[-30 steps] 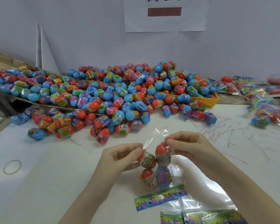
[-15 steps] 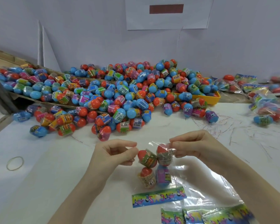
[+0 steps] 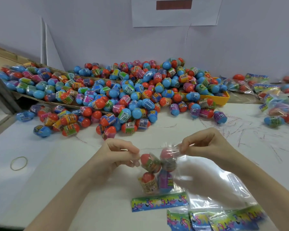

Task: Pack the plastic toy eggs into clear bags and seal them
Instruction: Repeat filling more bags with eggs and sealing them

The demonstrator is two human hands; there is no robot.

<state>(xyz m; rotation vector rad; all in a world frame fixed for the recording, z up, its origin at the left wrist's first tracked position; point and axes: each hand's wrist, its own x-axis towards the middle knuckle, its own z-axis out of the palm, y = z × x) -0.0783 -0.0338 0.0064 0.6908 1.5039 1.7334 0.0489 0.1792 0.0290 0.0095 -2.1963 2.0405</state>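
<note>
Pinching the open mouth of a clear bag (image 3: pixel 158 172) between my two hands, I hold it just above the white desk (image 3: pixel 60 172); my left hand (image 3: pixel 118 154) nips one corner and my right hand (image 3: pixel 205 145) nips the other, both clamped on the film. Four toy eggs sit inside: two red-topped ones (image 3: pixel 150 162) up near my fingers, a red one (image 3: pixel 148 181) marked "6+" and a purple one (image 3: pixel 165 180) below. The bag's colourful printed header strip (image 3: pixel 158 201) lies at its lower end; its lettering is too blurred to read. More empty bags (image 3: pixel 215 217) lie beside it. A rubber band (image 3: pixel 18 163) rests well off to my left. Beyond, a big heap of blue and red eggs (image 3: pixel 123 94) spills over a yellow tray (image 3: pixel 222 97), some wrappers showing "6+". Filled bags (image 3: pixel 264 90) pile at the right. A white sheet with a red bar (image 3: pixel 173 10) hangs on the pale wall.
</note>
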